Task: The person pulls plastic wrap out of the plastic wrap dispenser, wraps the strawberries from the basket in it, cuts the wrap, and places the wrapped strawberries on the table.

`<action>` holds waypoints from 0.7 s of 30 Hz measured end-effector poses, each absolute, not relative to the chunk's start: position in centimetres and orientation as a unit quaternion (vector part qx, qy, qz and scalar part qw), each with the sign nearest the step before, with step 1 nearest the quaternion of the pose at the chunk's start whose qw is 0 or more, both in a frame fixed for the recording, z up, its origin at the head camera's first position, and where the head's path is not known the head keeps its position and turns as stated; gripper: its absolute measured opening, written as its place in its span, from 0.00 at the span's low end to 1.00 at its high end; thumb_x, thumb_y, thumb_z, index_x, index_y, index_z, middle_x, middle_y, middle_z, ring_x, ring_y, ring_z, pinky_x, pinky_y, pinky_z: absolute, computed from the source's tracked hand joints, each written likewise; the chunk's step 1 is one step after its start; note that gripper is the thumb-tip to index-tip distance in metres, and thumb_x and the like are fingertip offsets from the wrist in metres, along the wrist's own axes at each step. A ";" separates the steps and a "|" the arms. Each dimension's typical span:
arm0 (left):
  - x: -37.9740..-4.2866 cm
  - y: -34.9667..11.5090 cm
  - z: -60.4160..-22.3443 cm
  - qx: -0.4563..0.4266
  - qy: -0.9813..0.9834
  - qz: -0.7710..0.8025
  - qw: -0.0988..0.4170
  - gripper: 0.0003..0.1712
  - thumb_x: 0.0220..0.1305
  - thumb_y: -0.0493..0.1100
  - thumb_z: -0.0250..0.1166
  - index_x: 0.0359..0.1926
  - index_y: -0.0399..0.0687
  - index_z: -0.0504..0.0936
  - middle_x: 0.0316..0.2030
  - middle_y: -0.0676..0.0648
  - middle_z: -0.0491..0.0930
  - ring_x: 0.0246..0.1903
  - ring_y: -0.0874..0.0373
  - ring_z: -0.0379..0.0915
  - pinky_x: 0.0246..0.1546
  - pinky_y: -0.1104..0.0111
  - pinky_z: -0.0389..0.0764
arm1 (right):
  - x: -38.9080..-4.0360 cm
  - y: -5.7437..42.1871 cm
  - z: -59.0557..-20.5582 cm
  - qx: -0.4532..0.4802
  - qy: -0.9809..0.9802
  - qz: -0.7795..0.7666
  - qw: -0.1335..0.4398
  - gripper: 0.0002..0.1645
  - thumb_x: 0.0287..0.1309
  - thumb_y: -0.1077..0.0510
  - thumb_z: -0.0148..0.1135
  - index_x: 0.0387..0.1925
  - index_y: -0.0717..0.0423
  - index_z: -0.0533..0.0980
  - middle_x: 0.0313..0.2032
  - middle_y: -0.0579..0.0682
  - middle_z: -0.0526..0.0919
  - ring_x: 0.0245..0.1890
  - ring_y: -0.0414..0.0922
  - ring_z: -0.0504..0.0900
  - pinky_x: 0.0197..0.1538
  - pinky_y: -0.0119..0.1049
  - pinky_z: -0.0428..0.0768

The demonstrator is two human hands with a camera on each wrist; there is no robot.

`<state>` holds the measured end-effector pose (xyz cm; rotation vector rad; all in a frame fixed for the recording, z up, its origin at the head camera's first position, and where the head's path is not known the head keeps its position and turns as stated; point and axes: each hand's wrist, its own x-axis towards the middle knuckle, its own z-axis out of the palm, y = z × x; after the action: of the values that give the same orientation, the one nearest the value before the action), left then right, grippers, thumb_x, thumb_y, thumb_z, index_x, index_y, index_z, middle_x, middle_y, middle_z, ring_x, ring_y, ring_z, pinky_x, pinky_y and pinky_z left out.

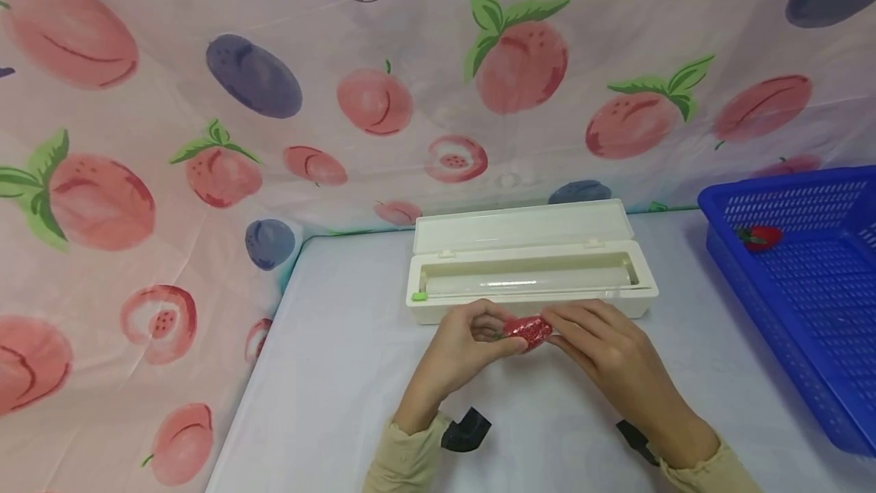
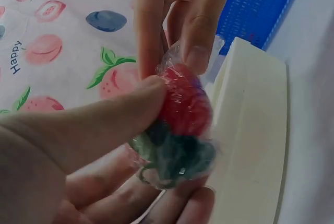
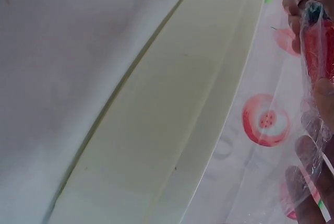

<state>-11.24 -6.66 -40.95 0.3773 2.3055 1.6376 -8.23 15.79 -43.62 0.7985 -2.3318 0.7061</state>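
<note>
A red strawberry (image 2: 185,101) with a green leafy cap (image 2: 175,153) is wrapped in clear cling film. My left hand (image 1: 460,352) holds it near the cap end, thumb on one side and fingers curled behind. At the strawberry's pointed end, my right hand (image 1: 602,352) pinches the gathered film (image 2: 216,46). In the right wrist view, loose film (image 3: 313,130) trails along the right fingers. Just beyond both hands stands a white cling film dispenser box (image 1: 527,310), its lid (image 1: 523,227) raised and a roll of film (image 1: 527,281) inside.
To the right is a blue plastic basket (image 1: 766,333) with another strawberry (image 1: 761,238) in it. A small green slider (image 1: 420,296) sits at the dispenser's left end. Behind the white table (image 1: 322,371) hangs a fruit-patterned cloth (image 1: 383,36).
</note>
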 end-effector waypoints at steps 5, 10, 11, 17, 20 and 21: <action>-11.2 -6.7 -40.9 0.148 0.806 0.550 0.159 0.19 0.55 0.39 0.76 0.49 0.45 0.85 0.39 0.47 0.87 0.35 0.64 0.82 0.39 0.74 0.83 | -8.4 15.7 -43.8 0.320 -0.857 0.265 0.304 0.31 0.75 0.43 0.40 0.51 0.59 0.83 0.48 0.52 0.86 0.52 0.50 0.79 0.71 0.22 0.58; -11.1 -6.4 -41.0 0.120 0.779 0.583 0.198 0.17 0.54 0.35 0.76 0.46 0.40 0.84 0.38 0.45 0.86 0.34 0.59 0.85 0.35 0.68 0.86 | -8.5 15.5 -43.8 0.325 -0.854 0.262 0.310 0.30 0.76 0.44 0.39 0.52 0.58 0.83 0.49 0.52 0.86 0.54 0.51 0.79 0.72 0.24 0.57; -11.1 -6.4 -41.0 0.117 0.771 0.591 0.206 0.17 0.54 0.34 0.75 0.46 0.39 0.84 0.39 0.45 0.86 0.35 0.58 0.86 0.35 0.67 0.86 | -8.5 15.6 -43.8 0.322 -0.857 0.259 0.307 0.31 0.77 0.43 0.38 0.52 0.57 0.83 0.50 0.52 0.85 0.55 0.51 0.78 0.73 0.23 0.56; -10.9 -6.1 -40.9 0.128 0.736 0.617 0.245 0.18 0.56 0.31 0.73 0.48 0.37 0.81 0.41 0.43 0.86 0.39 0.54 0.86 0.39 0.66 0.86 | -8.4 15.4 -43.8 0.307 -0.849 0.273 0.333 0.31 0.77 0.44 0.37 0.51 0.56 0.84 0.50 0.52 0.86 0.54 0.52 0.79 0.73 0.24 0.57; -10.8 -6.0 -40.9 0.141 0.718 0.631 0.258 0.19 0.56 0.30 0.72 0.49 0.38 0.81 0.43 0.43 0.86 0.41 0.54 0.86 0.40 0.67 0.86 | -8.4 15.3 -43.9 0.294 -0.836 0.305 0.349 0.29 0.77 0.45 0.41 0.49 0.58 0.85 0.47 0.52 0.87 0.49 0.51 0.81 0.68 0.20 0.62; -10.8 -5.9 -40.9 0.145 0.711 0.638 0.259 0.19 0.56 0.30 0.72 0.49 0.38 0.80 0.44 0.43 0.86 0.42 0.54 0.86 0.40 0.67 0.86 | -8.4 15.3 -43.9 0.285 -0.836 0.316 0.346 0.29 0.77 0.44 0.42 0.48 0.58 0.85 0.47 0.52 0.87 0.48 0.50 0.82 0.67 0.19 0.64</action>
<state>-10.83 -5.95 -40.90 0.3928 1.9258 1.7273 -8.41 15.29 -43.90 0.7401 -2.1693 0.8213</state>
